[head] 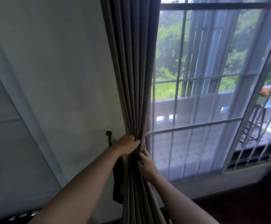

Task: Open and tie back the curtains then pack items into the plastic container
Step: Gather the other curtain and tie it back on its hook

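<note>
A heavy brown curtain (132, 70) hangs in tight folds at the left edge of the window, drawn aside. My left hand (128, 145) is wrapped around the bunched folds at waist height. Just below and to the right, my right hand (145, 166) pinches the curtain's right edge. A dark tie-back strap (117, 183) hangs down behind my left forearm from a round-knobbed wall hook (109, 135) left of the curtain. No plastic container is in view.
A sheer white curtain (204, 110) covers the barred window (196, 125) to the right. The white wall (50, 78) fills the left. Dark wooden floor (236, 206) lies at the lower right, and a striped object (21, 215) sits at the bottom left.
</note>
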Demonstrator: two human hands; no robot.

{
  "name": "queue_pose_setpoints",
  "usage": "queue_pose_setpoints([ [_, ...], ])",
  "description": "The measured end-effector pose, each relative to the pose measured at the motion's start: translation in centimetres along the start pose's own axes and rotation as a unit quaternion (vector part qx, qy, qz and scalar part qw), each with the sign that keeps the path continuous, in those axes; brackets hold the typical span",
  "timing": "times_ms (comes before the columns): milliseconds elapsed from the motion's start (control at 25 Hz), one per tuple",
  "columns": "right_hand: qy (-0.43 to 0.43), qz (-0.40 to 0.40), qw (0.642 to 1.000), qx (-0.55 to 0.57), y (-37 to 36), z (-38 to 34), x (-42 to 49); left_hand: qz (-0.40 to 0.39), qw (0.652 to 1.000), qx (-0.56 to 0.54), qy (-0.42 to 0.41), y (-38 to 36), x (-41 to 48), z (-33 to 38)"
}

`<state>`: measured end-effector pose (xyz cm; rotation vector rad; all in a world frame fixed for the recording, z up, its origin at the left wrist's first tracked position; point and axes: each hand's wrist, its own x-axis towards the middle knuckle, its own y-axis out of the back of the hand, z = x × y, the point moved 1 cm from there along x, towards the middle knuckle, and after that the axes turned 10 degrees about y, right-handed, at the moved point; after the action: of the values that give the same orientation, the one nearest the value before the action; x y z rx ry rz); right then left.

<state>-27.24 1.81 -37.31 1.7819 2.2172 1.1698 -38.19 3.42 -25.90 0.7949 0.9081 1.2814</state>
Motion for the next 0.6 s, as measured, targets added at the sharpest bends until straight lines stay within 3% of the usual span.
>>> queue_pose_setpoints([
  [240,-0.040,-0.019,0.993,0.109,-0.1,-0.9,-0.6,0.036,0.998,0.039,-0.023,-0.3,-0.3,0.1],
  [360,-0.133,0.002,0.978,0.161,1.6,-1.2,0.4,0.052,0.998,0.031,-0.012,-0.5,0.0,-0.7],
  [440,-0.147,0.006,0.975,0.169,2.4,-0.8,1.7,0.041,0.999,0.010,-0.005,-0.2,-0.1,-1.6],
  [600,-0.128,0.101,0.963,0.213,4.7,-1.0,4.1,0.022,1.000,-0.003,-0.012,0.0,-0.8,-3.2],
])
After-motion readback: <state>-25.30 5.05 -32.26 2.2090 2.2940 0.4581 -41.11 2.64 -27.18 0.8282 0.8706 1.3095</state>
